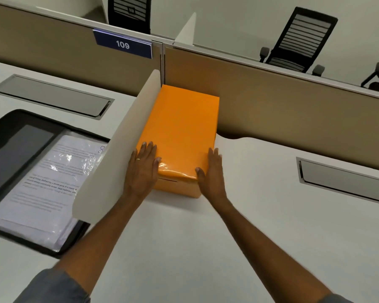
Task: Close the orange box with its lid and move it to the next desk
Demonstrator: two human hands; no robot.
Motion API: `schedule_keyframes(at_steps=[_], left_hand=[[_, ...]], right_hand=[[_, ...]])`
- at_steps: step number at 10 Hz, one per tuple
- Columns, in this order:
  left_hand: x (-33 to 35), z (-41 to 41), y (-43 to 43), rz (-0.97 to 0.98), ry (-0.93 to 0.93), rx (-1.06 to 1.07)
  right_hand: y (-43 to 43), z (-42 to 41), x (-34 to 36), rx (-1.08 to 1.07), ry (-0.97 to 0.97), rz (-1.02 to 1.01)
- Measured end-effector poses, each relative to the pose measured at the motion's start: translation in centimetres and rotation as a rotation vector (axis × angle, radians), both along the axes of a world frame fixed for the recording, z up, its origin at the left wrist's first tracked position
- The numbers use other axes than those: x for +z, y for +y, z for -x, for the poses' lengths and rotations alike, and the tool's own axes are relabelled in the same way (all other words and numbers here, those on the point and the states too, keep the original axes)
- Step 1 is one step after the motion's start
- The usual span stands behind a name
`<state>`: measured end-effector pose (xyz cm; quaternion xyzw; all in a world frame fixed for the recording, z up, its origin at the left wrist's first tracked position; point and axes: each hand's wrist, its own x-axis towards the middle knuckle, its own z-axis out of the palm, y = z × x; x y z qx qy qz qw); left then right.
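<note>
The orange box (182,127) stands on the white desk (249,215) with its orange lid on top, its long side running away from me. It sits right beside the white divider panel (118,145), its far end near the brown partition. My left hand (143,169) presses against the box's near left corner, fingers over the lid's edge. My right hand (210,169) is flat against the near right side. Both hands clasp the box between them.
Left of the divider lies an open black folder (20,149) with printed pages in plastic. Grey cable hatches (53,95) (346,180) are set in both desks. A brown partition (293,106) with a "109" sign (123,44) runs behind; black office chairs (302,40) stand beyond.
</note>
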<state>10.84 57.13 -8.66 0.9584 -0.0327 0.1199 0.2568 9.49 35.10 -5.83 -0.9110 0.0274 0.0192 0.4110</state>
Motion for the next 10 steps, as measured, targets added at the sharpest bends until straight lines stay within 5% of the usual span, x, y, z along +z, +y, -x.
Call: schedule_keyframes(at_steps=[1, 3, 7, 10], left_hand=[[-0.4, -0.4, 0.0, -0.156, 0.002, 0.033], [-1.1, -1.5, 0.2, -0.300, 0.065, 0.062], [0.0, -0.9, -0.5, -0.325, -0.050, 0.041], [0.0, 4.4, -7.2, -0.367, -0.127, -0.151]], right_hand=[[2.2, 0.2, -1.4, 0.295, -0.135, 0.450], [3.0, -0.6, -3.5, 0.406, -0.213, 0.693], [2.4, -0.3, -2.3, 0.451, -0.185, 0.579], [-4.7, 4.3, -1.2, 0.230, -0.294, 0.551]])
